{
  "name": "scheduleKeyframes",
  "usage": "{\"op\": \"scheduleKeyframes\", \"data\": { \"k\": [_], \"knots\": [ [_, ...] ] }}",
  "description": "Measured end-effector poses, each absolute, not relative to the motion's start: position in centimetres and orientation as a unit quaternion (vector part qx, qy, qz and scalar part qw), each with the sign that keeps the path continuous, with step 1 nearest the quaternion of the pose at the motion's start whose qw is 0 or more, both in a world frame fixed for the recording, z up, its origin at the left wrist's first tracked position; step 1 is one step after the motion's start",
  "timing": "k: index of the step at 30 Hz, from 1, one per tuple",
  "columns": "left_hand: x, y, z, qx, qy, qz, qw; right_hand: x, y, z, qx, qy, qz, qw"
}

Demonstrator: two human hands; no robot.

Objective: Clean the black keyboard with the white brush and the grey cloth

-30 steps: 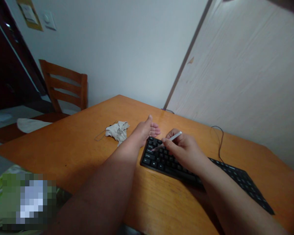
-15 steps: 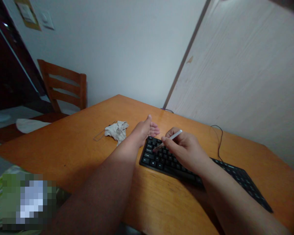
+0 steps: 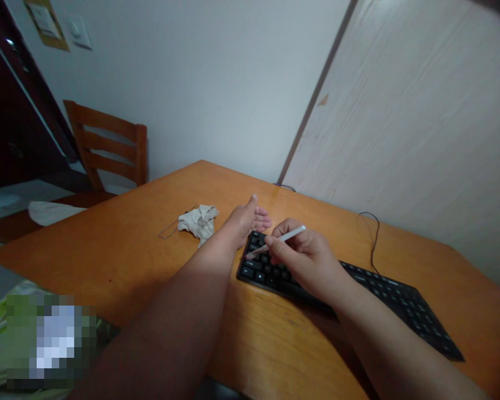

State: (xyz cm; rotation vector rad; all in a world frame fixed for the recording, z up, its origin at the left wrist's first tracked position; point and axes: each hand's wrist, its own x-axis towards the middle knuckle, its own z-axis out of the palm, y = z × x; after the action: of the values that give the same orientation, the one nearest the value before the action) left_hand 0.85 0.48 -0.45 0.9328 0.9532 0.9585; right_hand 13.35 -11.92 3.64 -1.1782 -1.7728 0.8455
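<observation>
A black keyboard (image 3: 400, 303) lies at a slant on the wooden table. Between the thumb and fingers of my right hand (image 3: 310, 255) is a slim brush (image 3: 287, 234) with a white handle. Its pinkish tip is down at the keys near the keyboard's left end. My right hand and forearm cover the middle of the keyboard. At the keyboard's far left corner, my left hand (image 3: 252, 218) rests on its edge with fingers stretched out and palm turned to the right, holding nothing. Left of that hand sits a crumpled grey cloth (image 3: 198, 221) with a thin loop beside it.
The wooden table (image 3: 145, 244) meets a pale wall and a light panel at the back. A dark cable (image 3: 375, 239) runs behind the keyboard. A wooden chair (image 3: 108, 144) stands at the left. Something green and white, partly blurred out, is at lower left.
My right hand has moved left with the brush, and the brush tip has shifted toward the keyboard's left edge. My left hand stays where it was.
</observation>
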Motion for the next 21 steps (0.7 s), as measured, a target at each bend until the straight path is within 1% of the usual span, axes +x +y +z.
{"op": "scheduleKeyframes", "data": {
  "k": [3,6,8,12,17,19,21],
  "knots": [
    [0.9,0.5,-0.4,0.42,0.426,0.428,0.677,13.4,-11.8,3.3,-0.475,-0.719,0.314,0.399],
    [0.9,0.3,-0.4,0.425,0.424,0.431,0.673,13.7,-11.8,3.5,-0.503,-0.736,0.278,0.359],
    [0.9,0.2,-0.4,0.424,0.425,0.43,0.675,14.1,-11.8,3.8,-0.523,-0.744,0.25,0.332],
    [0.9,0.2,-0.4,0.421,0.428,0.426,0.677,14.8,-12.0,4.9,-0.532,-0.76,0.213,0.306],
    [0.9,0.4,-0.4,0.42,0.425,0.425,0.68,15.4,-12.6,6.5,-0.601,-0.759,0.123,0.217],
    [0.9,0.4,-0.3,0.419,0.427,0.426,0.679,15.5,-12.8,6.8,-0.611,-0.746,0.132,0.228],
    [0.9,0.3,-0.2,0.418,0.428,0.427,0.678,15.3,-12.9,6.6,-0.585,-0.741,0.189,0.27]
  ]
}}
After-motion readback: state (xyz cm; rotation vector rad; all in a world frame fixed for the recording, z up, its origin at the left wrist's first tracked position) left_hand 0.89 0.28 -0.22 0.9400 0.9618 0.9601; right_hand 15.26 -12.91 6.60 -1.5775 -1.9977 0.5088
